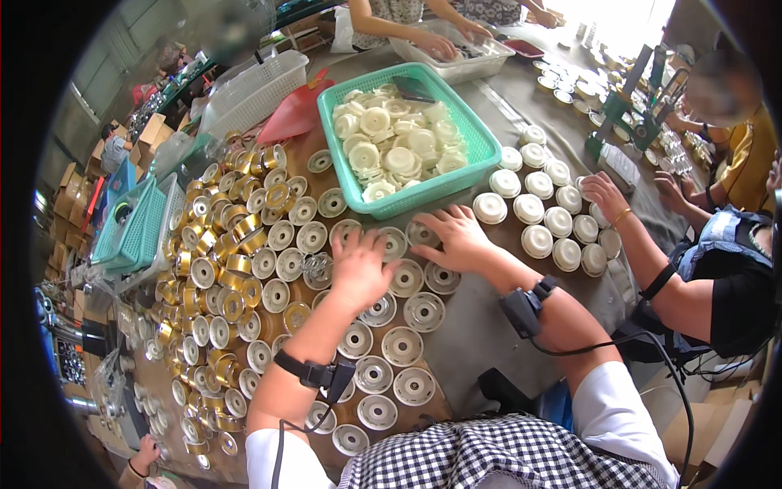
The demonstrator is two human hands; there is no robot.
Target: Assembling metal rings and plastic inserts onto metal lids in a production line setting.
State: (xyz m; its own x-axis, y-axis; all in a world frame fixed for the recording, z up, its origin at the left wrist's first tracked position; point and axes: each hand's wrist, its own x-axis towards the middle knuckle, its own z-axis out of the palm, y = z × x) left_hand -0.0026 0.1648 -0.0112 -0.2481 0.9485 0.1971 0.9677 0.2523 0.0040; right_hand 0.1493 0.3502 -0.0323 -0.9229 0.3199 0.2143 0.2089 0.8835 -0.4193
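Note:
My left hand [360,267] reaches down over the rows of white ring-shaped metal caps [402,346], its fingers apart and bent onto the caps just below the teal basket. My right hand [456,238] lies to its right, fingers spread, with the fingertips on a cap [423,235] near the basket's lower edge. Both hands partly hide the caps beneath them. Cream plastic discs [401,160] fill the teal basket [352,192]. To the left spreads a heap of gold-rimmed caps [213,281], many tipped on their sides. A small clear item [317,267] lies beside my left hand.
White round lids [538,241] stand in rows to the right, where another person's hand [604,196] touches them. Beyond are a green hand press [634,106], a red scoop [295,111] and a white basket [257,90]. Co-workers sit around the table. Cables [652,336] run from my wrist straps.

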